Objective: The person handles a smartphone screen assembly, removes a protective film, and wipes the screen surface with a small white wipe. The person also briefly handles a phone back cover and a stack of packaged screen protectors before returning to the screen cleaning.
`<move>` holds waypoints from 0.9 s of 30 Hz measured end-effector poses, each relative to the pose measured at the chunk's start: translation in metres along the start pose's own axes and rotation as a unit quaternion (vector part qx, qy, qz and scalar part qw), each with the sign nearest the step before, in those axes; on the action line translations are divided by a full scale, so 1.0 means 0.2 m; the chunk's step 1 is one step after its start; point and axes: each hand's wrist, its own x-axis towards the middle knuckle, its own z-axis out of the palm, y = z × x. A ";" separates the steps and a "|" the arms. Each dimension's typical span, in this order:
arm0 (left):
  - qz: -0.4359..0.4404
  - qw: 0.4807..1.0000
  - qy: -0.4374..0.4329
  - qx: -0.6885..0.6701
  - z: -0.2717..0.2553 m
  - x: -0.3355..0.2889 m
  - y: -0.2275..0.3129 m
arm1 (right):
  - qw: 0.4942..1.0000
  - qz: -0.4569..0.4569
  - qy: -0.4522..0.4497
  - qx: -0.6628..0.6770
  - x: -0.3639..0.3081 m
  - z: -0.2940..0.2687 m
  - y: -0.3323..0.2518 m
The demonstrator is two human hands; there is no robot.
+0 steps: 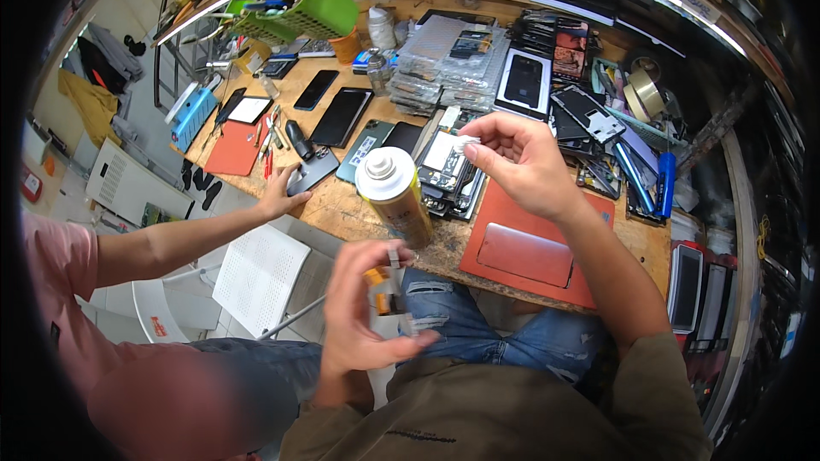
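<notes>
left hand (363, 307) fingers grip small orange part (382, 288) | right hand (521, 162) pinches white scrap (466, 144) | green basket (295, 2): tools

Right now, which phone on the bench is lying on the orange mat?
The reddish phone, lying back up on the orange mat just below the person's right hand. The other phones, mostly dark, lie on the bare wooden bench further back.

Your wooden bench (359, 213) looks rough and worn — the orange mat (512, 277) on it is matt rubber, the spray can (395, 192) is glossy metal with a white plastic cap, your jeans (478, 324) are torn denim.
</notes>
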 end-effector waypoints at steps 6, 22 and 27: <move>0.048 0.995 0.065 0.062 -0.14 0.13 0.02 | 1.000 -0.025 -0.015 -0.002 0.04 0.06 -0.07; -0.019 0.979 0.027 0.203 -0.11 0.20 -0.06 | 0.994 -0.098 0.009 0.047 0.15 0.34 0.04; 0.019 0.996 0.059 0.069 -0.18 0.22 -0.18 | 0.984 -0.161 0.079 -0.024 0.04 0.36 0.05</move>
